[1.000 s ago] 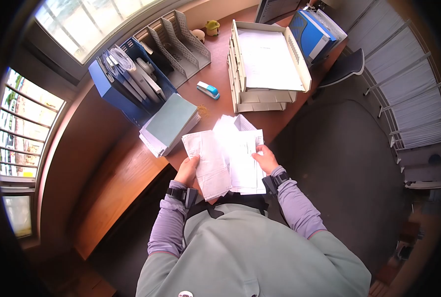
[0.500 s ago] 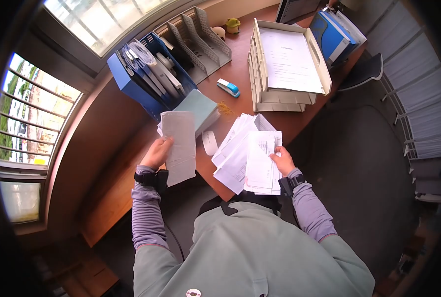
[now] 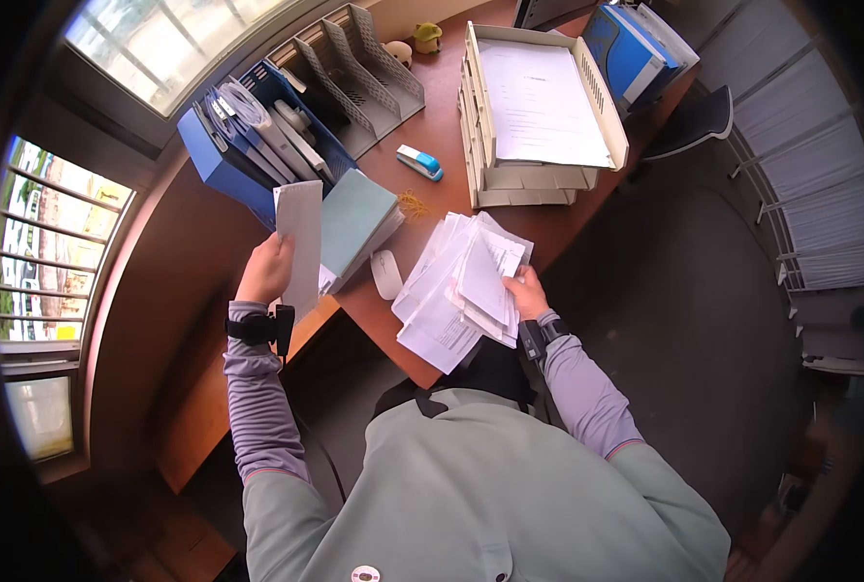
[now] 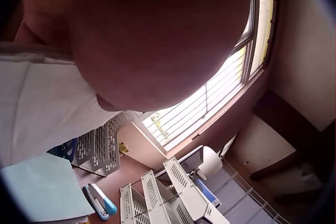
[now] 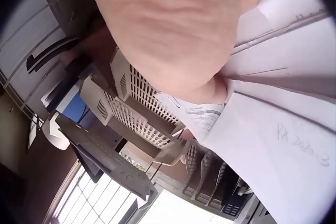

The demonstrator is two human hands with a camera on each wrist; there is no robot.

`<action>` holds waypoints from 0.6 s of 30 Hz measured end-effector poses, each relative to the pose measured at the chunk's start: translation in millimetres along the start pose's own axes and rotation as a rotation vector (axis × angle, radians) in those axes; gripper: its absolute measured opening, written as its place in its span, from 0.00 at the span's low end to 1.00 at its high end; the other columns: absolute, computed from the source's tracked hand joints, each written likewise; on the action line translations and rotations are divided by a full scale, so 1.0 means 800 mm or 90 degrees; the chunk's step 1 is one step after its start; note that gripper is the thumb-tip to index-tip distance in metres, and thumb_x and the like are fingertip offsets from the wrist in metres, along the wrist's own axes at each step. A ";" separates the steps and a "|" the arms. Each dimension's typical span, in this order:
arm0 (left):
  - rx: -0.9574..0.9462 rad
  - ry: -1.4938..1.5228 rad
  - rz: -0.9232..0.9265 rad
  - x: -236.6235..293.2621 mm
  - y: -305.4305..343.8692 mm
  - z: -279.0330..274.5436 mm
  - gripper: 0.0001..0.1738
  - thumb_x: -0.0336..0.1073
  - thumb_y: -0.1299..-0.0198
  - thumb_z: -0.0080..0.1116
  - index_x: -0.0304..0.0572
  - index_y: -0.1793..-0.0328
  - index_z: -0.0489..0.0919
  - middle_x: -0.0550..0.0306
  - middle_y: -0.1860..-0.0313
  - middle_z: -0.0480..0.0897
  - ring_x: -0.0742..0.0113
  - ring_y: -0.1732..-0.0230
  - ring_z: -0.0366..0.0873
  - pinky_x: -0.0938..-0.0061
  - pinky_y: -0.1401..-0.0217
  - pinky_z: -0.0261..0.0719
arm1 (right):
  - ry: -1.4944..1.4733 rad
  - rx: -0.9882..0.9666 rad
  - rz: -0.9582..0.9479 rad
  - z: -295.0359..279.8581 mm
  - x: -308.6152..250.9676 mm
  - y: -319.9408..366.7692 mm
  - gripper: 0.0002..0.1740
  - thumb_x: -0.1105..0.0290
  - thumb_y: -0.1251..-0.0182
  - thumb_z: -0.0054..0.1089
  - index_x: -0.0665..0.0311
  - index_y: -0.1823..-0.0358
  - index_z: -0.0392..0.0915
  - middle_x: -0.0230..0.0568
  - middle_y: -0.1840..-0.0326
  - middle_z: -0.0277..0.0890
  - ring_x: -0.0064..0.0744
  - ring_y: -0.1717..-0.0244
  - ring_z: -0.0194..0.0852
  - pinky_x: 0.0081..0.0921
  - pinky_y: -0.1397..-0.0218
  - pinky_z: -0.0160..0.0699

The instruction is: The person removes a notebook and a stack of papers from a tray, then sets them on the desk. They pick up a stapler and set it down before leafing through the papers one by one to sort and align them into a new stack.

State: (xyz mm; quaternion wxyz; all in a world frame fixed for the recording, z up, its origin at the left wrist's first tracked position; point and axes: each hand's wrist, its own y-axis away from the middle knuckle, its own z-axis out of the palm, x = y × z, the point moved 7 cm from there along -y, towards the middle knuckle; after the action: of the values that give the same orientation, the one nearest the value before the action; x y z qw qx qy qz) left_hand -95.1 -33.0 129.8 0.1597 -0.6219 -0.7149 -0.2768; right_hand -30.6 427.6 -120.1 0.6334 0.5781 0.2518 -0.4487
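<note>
On the left, my left hand (image 3: 265, 270) grips a folded whitish paper (image 3: 301, 238) by its edge, raised beside the pale green-blue folder (image 3: 359, 221). In the left wrist view that paper (image 4: 42, 106) spreads out from under the hand. My right hand (image 3: 526, 293) pinches the right edge of a bundle of papers (image 3: 485, 276), thumb on top. More loose sheets (image 3: 432, 325) lie fanned out beneath and left of it at the desk corner. Handwriting marks one white sheet (image 5: 283, 145) in the right wrist view.
A white mouse (image 3: 386, 274) lies left of the loose sheets. Behind it are yellow rubber bands (image 3: 413, 204) and a blue-white stapler (image 3: 419, 162). A cream letter tray (image 3: 534, 186) stands at the back right, a blue file box (image 3: 209, 160) and grey file rack (image 3: 393, 116) at the back left.
My left hand has drawn the folded paper away leftward from the other papers and turned it more edge-on. My right hand has kept its bundle, which now tilts over the loose sheets.
</note>
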 end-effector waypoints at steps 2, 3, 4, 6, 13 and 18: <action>-0.008 0.008 -0.009 -0.003 0.008 0.013 0.22 0.44 0.24 0.42 0.29 0.43 0.75 0.34 0.52 0.83 0.40 0.47 0.81 0.61 0.43 0.75 | 0.289 0.114 -0.038 0.000 -0.009 0.021 0.22 0.74 0.40 0.63 0.68 0.46 0.65 0.49 0.49 0.76 0.37 0.49 0.77 0.33 0.44 0.77; -0.011 0.012 -0.008 -0.005 0.012 0.017 0.22 0.44 0.24 0.42 0.29 0.43 0.75 0.34 0.52 0.83 0.40 0.47 0.81 0.61 0.43 0.75 | 0.355 0.142 -0.058 0.004 -0.013 0.027 0.23 0.73 0.41 0.65 0.68 0.47 0.65 0.50 0.50 0.76 0.39 0.49 0.77 0.34 0.44 0.77; -0.010 0.016 -0.010 -0.010 0.016 0.019 0.22 0.44 0.24 0.42 0.29 0.43 0.75 0.34 0.52 0.83 0.40 0.47 0.81 0.61 0.42 0.75 | 0.418 0.171 -0.061 0.009 -0.024 0.034 0.23 0.72 0.43 0.66 0.68 0.49 0.65 0.54 0.50 0.75 0.45 0.49 0.78 0.36 0.45 0.76; -0.016 0.026 -0.026 -0.011 0.028 0.022 0.23 0.45 0.24 0.41 0.28 0.42 0.76 0.33 0.51 0.83 0.39 0.46 0.81 0.61 0.42 0.75 | 0.456 0.186 -0.065 0.016 -0.033 0.046 0.23 0.72 0.44 0.67 0.68 0.51 0.65 0.56 0.51 0.75 0.47 0.49 0.78 0.38 0.45 0.76; 0.037 0.036 0.016 0.014 0.067 0.032 0.19 0.39 0.27 0.41 0.31 0.48 0.77 0.29 0.52 0.80 0.30 0.48 0.76 0.50 0.48 0.74 | 0.623 0.197 -0.126 0.024 -0.070 0.063 0.22 0.66 0.45 0.68 0.67 0.55 0.68 0.58 0.44 0.66 0.55 0.40 0.66 0.39 0.35 0.67; 0.116 -0.033 0.152 0.105 0.113 0.055 0.07 0.32 0.33 0.50 0.36 0.56 0.75 0.36 0.65 0.79 0.34 0.62 0.77 0.50 0.60 0.75 | 0.452 -0.058 -0.160 0.102 -0.110 0.097 0.28 0.61 0.36 0.65 0.69 0.41 0.67 0.58 0.29 0.59 0.49 0.28 0.60 0.39 0.27 0.62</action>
State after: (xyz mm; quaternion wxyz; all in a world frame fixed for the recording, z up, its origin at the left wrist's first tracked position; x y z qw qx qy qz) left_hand -16.2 66.8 160.7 0.2285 -0.6923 -0.6620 -0.1737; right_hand -21.7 368.1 10.1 0.4715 0.6334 0.5443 -0.2832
